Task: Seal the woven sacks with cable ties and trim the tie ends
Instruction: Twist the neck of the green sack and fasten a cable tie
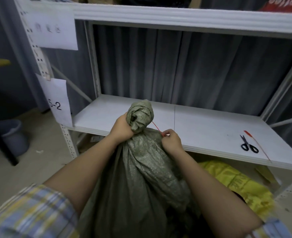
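The left hand [121,127] grips the gathered, twisted neck of the green woven sack [138,170], fingers curled round the bunch just under its crumpled top. The right hand [172,141], close beside it on the other side of the neck, pinches the end of a thin red cable tie [157,128] between thumb and fingertips; the tie runs taut from that pinch up and leftward to the sack's neck, where it disappears against the fabric. Whether it loops fully round the neck cannot be told. The sack's body hangs below both hands, between the forearms, filling the lower middle of the head view.

Beyond the hands lies a white shelf board [202,129]. Well to the right of the right hand, on that board, rest black-handled scissors [248,144], with a second red cable tie [257,145] lying just beside them and running toward the board's front edge. Below and right of the right hand, under the shelf, sits a yellow sack [236,184]. Far left of the left hand, on the floor, stands a grey bucket [13,134].
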The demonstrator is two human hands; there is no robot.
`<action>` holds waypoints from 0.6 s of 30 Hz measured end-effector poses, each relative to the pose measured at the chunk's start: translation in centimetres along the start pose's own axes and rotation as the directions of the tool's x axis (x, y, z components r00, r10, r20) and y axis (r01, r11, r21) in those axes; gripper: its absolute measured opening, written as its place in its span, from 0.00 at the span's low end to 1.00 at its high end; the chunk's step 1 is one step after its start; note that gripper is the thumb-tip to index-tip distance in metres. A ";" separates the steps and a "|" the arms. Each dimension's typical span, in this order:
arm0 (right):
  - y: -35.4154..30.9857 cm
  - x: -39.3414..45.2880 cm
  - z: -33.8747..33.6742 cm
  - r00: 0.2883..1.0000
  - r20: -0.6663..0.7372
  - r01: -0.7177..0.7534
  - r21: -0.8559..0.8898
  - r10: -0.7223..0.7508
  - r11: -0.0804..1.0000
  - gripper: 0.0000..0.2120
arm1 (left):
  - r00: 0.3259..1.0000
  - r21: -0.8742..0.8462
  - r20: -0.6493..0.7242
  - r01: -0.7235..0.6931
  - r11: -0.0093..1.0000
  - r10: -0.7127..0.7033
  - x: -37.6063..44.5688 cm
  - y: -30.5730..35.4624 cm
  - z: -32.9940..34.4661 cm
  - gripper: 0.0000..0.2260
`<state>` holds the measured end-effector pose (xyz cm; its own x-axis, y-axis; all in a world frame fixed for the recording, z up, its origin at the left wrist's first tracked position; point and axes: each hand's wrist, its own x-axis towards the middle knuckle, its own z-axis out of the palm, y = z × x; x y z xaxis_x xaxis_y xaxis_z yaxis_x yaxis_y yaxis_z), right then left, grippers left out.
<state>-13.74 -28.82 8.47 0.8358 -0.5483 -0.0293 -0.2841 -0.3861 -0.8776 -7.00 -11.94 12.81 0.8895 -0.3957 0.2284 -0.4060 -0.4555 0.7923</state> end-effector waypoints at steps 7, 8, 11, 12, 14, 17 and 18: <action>-1.5 -1.3 3.7 0.987 0.034 0.152 0.081 -0.155 0.985 0.07 | 0.998 -0.062 -0.034 -0.053 0.997 0.051 -1.8 -2.8 -4.0 0.20; -1.7 -1.4 4.1 0.985 0.045 0.160 0.091 -0.165 0.983 0.08 | 0.997 -0.053 -0.048 -0.060 0.997 0.058 -1.9 -3.3 -4.6 0.19; -2.4 -1.3 5.2 0.984 0.052 0.164 0.111 -0.170 0.980 0.07 | 0.996 -0.029 -0.050 -0.075 0.997 0.073 -2.2 -4.7 -5.8 0.18; -2.6 -1.2 5.5 0.987 0.049 0.147 0.142 -0.155 0.979 0.07 | 0.996 -0.029 -0.039 -0.083 0.996 0.082 -2.3 -5.0 -6.1 0.18; -3.0 -1.0 6.1 0.990 0.048 0.125 0.180 -0.136 0.976 0.07 | 0.995 -0.041 -0.003 -0.096 0.995 0.096 -2.3 -6.0 -6.3 0.19; -3.0 -1.0 7.2 0.987 0.040 0.149 0.152 -0.157 0.977 0.08 | 0.996 -0.068 0.005 -0.091 0.993 0.092 -2.3 -7.7 -6.2 0.21; -2.7 -1.0 7.5 0.987 0.037 0.150 0.157 -0.158 0.976 0.08 | 0.996 -0.089 -0.010 -0.094 0.992 0.093 -2.4 -8.3 -5.9 0.21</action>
<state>-10.27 -21.70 7.30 0.8868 -0.4528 0.0923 -0.0775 -0.3426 -0.9363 -4.50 -2.52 9.07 0.8499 -0.4284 0.3068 -0.4671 -0.3433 0.8149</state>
